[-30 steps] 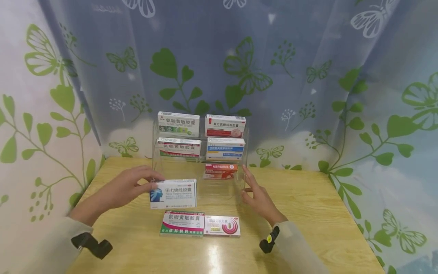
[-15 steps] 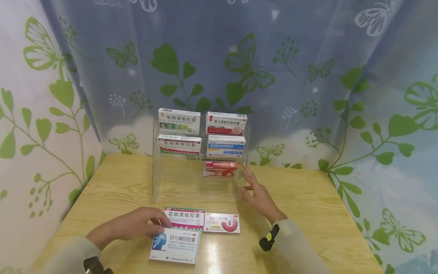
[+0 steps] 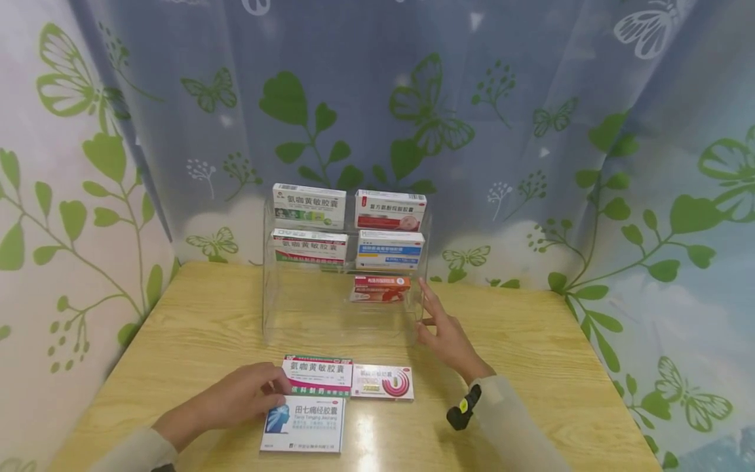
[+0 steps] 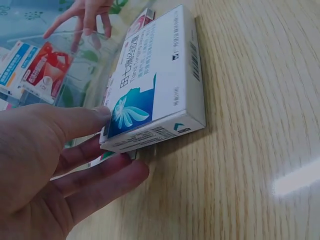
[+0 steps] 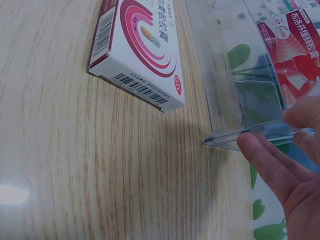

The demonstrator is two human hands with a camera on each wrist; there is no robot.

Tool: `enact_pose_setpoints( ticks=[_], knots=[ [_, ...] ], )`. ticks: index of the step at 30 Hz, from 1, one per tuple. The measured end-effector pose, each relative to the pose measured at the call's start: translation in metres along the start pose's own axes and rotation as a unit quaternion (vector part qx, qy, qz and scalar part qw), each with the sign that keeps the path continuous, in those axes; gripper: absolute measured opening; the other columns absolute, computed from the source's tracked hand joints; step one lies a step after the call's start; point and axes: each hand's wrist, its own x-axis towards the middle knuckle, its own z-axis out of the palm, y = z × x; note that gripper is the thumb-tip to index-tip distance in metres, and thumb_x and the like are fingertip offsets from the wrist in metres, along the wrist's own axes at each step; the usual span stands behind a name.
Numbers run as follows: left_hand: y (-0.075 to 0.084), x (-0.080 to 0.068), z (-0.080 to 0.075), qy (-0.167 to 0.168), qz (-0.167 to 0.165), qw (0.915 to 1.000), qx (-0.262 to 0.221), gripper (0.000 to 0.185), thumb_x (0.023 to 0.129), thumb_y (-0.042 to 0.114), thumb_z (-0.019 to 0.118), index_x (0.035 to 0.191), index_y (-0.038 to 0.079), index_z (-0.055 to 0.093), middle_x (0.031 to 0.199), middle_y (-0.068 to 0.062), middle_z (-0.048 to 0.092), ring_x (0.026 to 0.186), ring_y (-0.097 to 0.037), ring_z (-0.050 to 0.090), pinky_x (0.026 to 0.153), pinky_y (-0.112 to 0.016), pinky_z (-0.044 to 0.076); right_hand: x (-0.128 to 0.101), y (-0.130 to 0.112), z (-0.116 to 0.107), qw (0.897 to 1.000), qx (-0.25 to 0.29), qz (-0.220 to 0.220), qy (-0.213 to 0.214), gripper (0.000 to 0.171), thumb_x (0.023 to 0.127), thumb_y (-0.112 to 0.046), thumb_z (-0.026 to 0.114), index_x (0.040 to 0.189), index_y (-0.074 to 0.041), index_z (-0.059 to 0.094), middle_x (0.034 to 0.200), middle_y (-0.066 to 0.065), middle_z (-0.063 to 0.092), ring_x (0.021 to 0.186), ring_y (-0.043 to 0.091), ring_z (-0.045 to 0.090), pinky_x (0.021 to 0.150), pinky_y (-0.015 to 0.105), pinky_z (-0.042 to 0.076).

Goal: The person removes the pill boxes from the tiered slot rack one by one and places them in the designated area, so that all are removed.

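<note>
A white medicine box with a blue head picture (image 3: 303, 426) lies flat on the table near the front. My left hand (image 3: 244, 393) is at its upper left corner; in the left wrist view the thumb tip meets the box's edge while the other fingers stretch loosely below it. Just behind are a green-and-pink medicine box (image 3: 318, 377) and a white one with pink arcs (image 3: 383, 382), side by side. My right hand (image 3: 445, 337), fingers extended, touches the right side of a clear tiered display rack (image 3: 307, 314).
Upper rack tiers hold several boxes, among them a green-and-white one (image 3: 309, 206), a red-and-white one (image 3: 389, 211) and a blue-and-white one (image 3: 389, 250). A red box (image 3: 380, 289) sits at the right of the lowest tier. Patterned cloth (image 3: 366, 98) hangs behind the wooden table (image 3: 507, 367).
My left hand has brought the blue-pictured box from the rack's lower left forward to the table, set it down and loosened its hold. The right hand has stayed at the rack.
</note>
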Motion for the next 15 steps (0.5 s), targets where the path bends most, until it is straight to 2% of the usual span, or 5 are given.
enact_pose_setpoints(
  ticks=[5, 10, 12, 15],
  knots=[
    [0.0007, -0.0003, 0.0014, 0.034, -0.018, 0.9985, 0.038, 0.024, 0.101, 0.03, 0.08, 0.121, 0.02, 0.07, 0.113, 0.004, 0.067, 0.102, -0.014, 0.063, 0.081, -0.024, 0.056, 0.0003, -0.0002, -0.0004, 1.0, -0.001, -0.005, -0.001, 0.097, 0.107, -0.003, 0.063, 0.174, -0.046, 0.007, 0.172, 0.018, 0.042, 0.121, 0.042, 0.075, 0.087, 0.043, 0.069],
    [-0.0032, -0.0006, 0.007, 0.055, -0.016, 0.9951, 0.08, 0.053, 0.1, 0.037, 0.081, 0.148, 0.02, 0.065, 0.139, -0.007, 0.059, 0.098, -0.012, 0.057, 0.084, -0.029, 0.055, 0.0006, 0.0015, 0.0, 1.0, -0.005, -0.008, -0.001, 0.098, 0.107, -0.003, 0.064, 0.175, -0.044, 0.007, 0.171, 0.02, 0.043, 0.12, 0.042, 0.075, 0.087, 0.045, 0.069],
    [-0.0047, -0.0006, 0.0085, 0.057, -0.02, 0.9946, 0.084, 0.059, 0.101, 0.039, 0.08, 0.154, 0.022, 0.061, 0.15, -0.011, 0.053, 0.1, -0.013, 0.056, 0.087, -0.032, 0.055, 0.0007, 0.0023, 0.0001, 1.0, -0.007, -0.007, 0.0, 0.098, 0.107, -0.004, 0.064, 0.175, -0.045, 0.007, 0.171, 0.019, 0.043, 0.12, 0.042, 0.075, 0.087, 0.045, 0.069],
    [-0.0056, -0.0004, 0.009, 0.053, -0.03, 0.9943, 0.088, 0.06, 0.101, 0.043, 0.079, 0.155, 0.025, 0.062, 0.146, -0.008, 0.055, 0.102, -0.014, 0.055, 0.087, -0.032, 0.054, 0.0008, 0.0024, 0.0002, 1.0, -0.011, -0.007, 0.002, 0.097, 0.107, -0.005, 0.064, 0.174, -0.046, 0.007, 0.171, 0.019, 0.043, 0.121, 0.042, 0.075, 0.088, 0.045, 0.069]
  ],
)
